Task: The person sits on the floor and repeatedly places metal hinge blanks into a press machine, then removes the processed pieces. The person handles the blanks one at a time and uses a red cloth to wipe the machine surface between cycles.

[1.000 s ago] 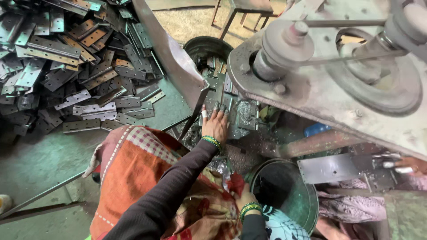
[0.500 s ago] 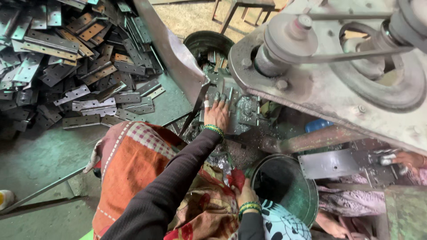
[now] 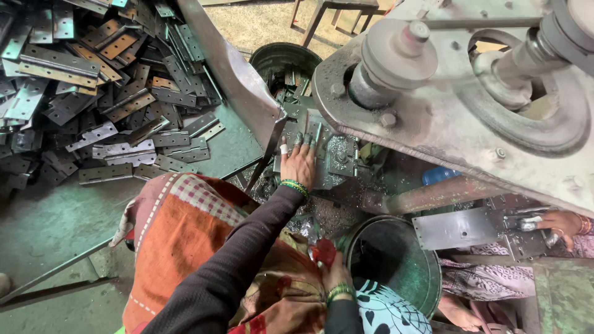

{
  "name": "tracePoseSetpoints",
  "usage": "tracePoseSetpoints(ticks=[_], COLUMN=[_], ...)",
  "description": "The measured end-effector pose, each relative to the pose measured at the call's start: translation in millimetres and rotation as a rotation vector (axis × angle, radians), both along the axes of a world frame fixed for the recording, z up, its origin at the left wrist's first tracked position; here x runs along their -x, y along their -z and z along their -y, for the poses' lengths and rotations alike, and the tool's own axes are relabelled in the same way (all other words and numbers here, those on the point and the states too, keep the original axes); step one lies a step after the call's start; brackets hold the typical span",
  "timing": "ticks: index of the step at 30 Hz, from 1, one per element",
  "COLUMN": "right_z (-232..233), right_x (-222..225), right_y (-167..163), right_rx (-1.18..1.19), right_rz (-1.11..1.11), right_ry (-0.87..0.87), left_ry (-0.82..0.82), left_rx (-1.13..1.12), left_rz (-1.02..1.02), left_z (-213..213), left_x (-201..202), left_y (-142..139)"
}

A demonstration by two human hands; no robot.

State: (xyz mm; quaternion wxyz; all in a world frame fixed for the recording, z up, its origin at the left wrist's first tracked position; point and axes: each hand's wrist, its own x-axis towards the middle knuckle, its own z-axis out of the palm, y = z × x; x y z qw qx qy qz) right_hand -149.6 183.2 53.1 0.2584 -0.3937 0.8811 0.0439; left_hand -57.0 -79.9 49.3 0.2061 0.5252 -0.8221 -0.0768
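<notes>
Left hand [image 3: 299,166] lies flat, fingers spread wide and pointing toward 12 o'clock, palm down on the grey metal hinge plates [image 3: 334,158] stacked on the press bed under the big grey cast-iron press machine [image 3: 458,117]; the plates sit at 1 to 2 o'clock from the palm, touching the fingertips, and nothing is gripped. The plates look to run their long axis roughly 12 to 6, though swarf and shadow blur the edges, so that is a judgement. Green bangles [image 3: 294,186] ring that wrist, dark sleeve behind. Right hand [image 3: 336,273] sits low near 6 o'clock, at the rim of the round green metal bucket [image 3: 396,263], fingers curled narrow around something small and red [image 3: 323,252]; cannot tell what it is or how firmly it is held. Left hand is plainly the nearer one to the plates, right hand well apart from them, on the 5 o'clock side. A second dark round tub [image 3: 286,60] holding more plates stands at 12 o'clock beyond the left hand. Large heap of flat steel hinge leaves [image 3: 93,93] covers the floor at 10 o'clock. Another person's hand [image 3: 560,221] at 3 o'clock holds a flat grey sheet-metal piece [image 3: 461,227] at the machine's far side, apart from both hands. Orange checked cloth [image 3: 185,241] drapes the lap.
</notes>
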Motion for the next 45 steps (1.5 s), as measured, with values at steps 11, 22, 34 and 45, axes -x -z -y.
tracePoseSetpoints(ticks=[11,22,34,45], right_z=[10,-2,-1,10], right_x=[31,13,7,20], right_y=[-27,16,-7,0], right_rx=[-0.073,0.067,0.114,-0.029], right_rz=[-0.030,0.029,-0.032,-0.036], right_ry=[-0.125,-0.079,-0.066,-0.123], left_ry=[-0.007,0.014,-0.043,0.016], left_rx=[-0.023,-0.093,-0.143,-0.046], left_rz=[-0.001,-0.004,-0.020,-0.139], left_z=[14,29,34,51], left_x=[6,16,7,-5], left_y=[-5,6,-10,-18])
